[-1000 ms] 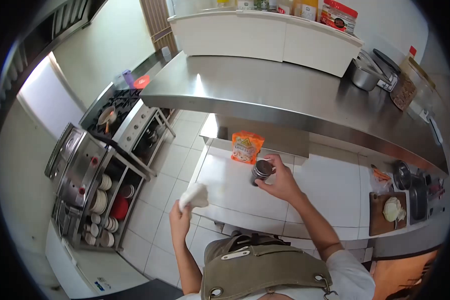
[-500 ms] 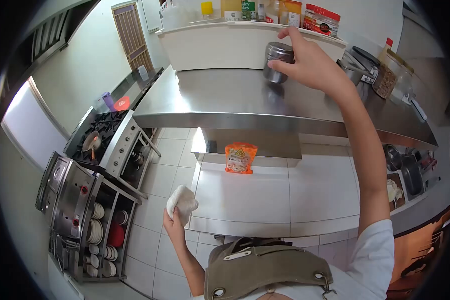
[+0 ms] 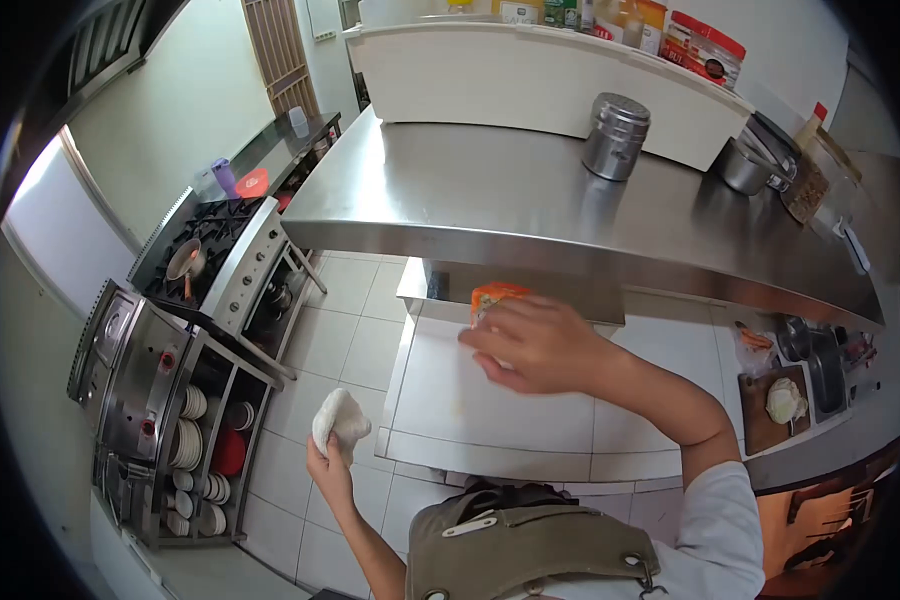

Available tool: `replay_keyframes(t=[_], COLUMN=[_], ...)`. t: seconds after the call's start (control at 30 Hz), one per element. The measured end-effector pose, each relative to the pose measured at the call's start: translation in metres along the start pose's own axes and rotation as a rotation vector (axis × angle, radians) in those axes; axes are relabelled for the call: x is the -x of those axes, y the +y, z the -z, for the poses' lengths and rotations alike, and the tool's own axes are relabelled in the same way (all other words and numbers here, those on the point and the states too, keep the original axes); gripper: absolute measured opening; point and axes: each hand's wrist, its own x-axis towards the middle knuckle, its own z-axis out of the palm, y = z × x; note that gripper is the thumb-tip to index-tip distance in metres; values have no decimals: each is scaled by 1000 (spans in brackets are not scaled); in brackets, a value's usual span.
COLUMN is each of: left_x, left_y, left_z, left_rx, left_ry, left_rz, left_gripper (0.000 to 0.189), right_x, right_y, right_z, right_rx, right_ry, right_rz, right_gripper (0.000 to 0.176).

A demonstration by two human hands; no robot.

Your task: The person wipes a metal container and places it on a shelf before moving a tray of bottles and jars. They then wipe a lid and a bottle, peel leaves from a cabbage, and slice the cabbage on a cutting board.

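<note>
My left hand (image 3: 330, 465) grips a folded white cloth (image 3: 342, 425) at the lower left, over the tiled floor. Over the white tiled counter hovers my right hand (image 3: 530, 345), fingers apart and nothing seen in them. It partly hides an orange packet (image 3: 492, 293) that stands at the back of that counter. A metal shaker canister (image 3: 616, 138) stands upright on the steel shelf (image 3: 470, 185), close in front of a long white bin.
The white bin (image 3: 490, 85) holds bottles and jars. A pot (image 3: 745, 165) and clear jars stand at the shelf's right. At the left, a stove (image 3: 205, 255) carries a small pan. A cutting board (image 3: 760, 425) with a pale vegetable lies at the right.
My right hand has let go of the metal canister and moved down and left to the orange packet. My left hand still holds the cloth. The view has shifted a little.
</note>
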Motion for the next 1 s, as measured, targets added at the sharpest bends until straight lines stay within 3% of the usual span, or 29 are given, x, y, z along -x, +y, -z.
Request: replay_keyframes(t=[0.07,0.13,0.17,0.23,0.37,0.43,0.5,0.53,0.6,0.67,0.7,0.77,0.8,0.87,0.9,0.93,1.0], left_x=[1,5,6,8,9,7,7,5,3,-1,2,13,13,13,12,12,14], left_y=[5,0,-4,-15,-21,-9,2,6,8,3,16,59,71,87,63,71,101], left_z=[10,18,21,28,34,26,17,12,6,-2,-10,-30,-37,-45,-50,-48,-40], left_rx=[-70,-89,-99,-113,-55,-9,37,-38,-110,-288,-284,-220,-219,92,365,365,556], left_ry=[-16,6,26,61,77,102,133,52,-24,-334,-331,-449,-449,-620,-707,-708,-863], left_rz=[22,11,-8,-24,7,20,34,-16,-73,-154,-167,-285,-291,-342,-151,-157,74], left_gripper=[23,24,25,26,30,31,32,34,37,47,47,67,67,84,75,75,65], right_x=[13,28,38,53,64,63,68,65,41,21,12,-3,-9,-20,-27,-34,-44], right_y=[41,77,93,115,131,134,114,100,61,22,6,-21,-29,-41,-47,-51,-54], right_z=[-47,-68,-76,-86,-102,-107,-114,-115,-93,-66,-48,-14,-4,14,22,27,36], right_rx=[-111,-182,-187,-221,-228,-50,-54,-60,157,69,78,-110,-106,-252,-281,-277,-305], right_ry=[-216,-289,-288,-278,-406,-580,-482,-381,-535,-459,-449,-429,-425,-369,-346,-342,-332], right_rz=[-296,-606,-605,-870,-901,-716,-632,-546,-306,-305,-304,-237,-238,-43,-22,-22,-16], right_gripper=[37,35,35,42,41,38,38,38,45,54,54,45,45,24,20,20,14])
